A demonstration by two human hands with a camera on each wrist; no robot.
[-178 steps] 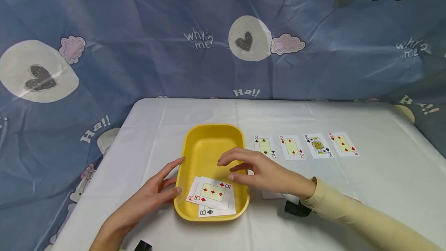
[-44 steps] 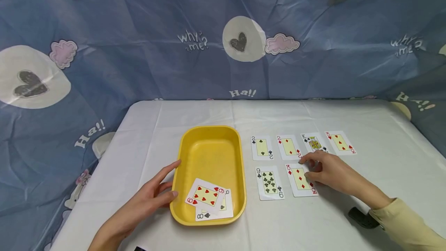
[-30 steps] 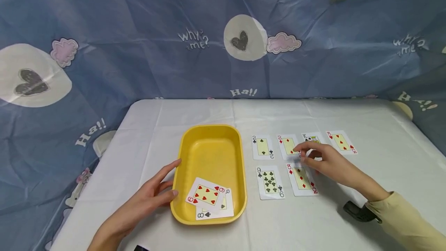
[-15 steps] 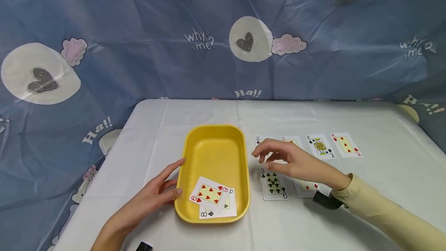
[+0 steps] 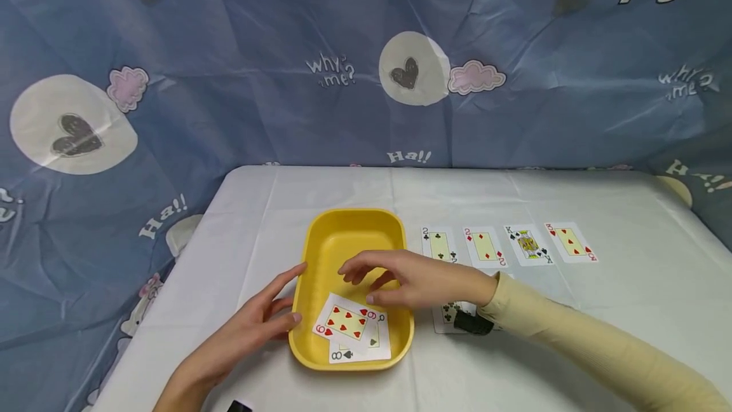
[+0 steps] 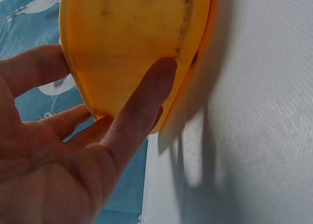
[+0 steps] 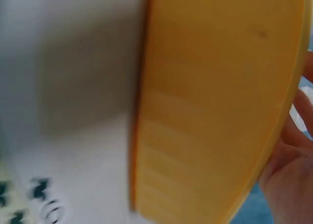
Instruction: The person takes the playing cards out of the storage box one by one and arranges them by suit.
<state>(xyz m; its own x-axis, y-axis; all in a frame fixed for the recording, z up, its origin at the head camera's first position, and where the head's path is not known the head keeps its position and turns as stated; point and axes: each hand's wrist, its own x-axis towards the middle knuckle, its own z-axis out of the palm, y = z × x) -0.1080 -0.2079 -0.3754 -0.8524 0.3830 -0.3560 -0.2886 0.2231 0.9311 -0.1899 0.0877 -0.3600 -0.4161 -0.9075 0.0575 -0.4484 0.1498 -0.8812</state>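
A yellow tray (image 5: 351, 366) stands on the white-covered table. Inside it a six of hearts (image 5: 345, 322) lies across an eight of spades (image 5: 374, 351). My left hand (image 5: 243, 332) rests at the tray's left side; in the left wrist view its extended thumb (image 6: 146, 97) lies along the outer wall, with fingers at the rim. Over the tray hovers my right hand (image 5: 417, 278), fingers loosely bent and holding nothing. A nine of clubs (image 5: 448, 313) is partly covered by the right wrist, and the three of diamonds beside it is almost wholly hidden behind the forearm.
A back row of face-up cards runs right of the tray: two of clubs (image 5: 438, 243), two of diamonds (image 5: 485, 247), king of spades (image 5: 528, 245) and a hearts card (image 5: 570, 242). A blue printed cloth (image 5: 274, 119) hangs behind the table.
The three of diamonds has gone from the tray to the table, right of the nine of clubs. My right hand let it go and came back left over the tray. The left hand stayed put.
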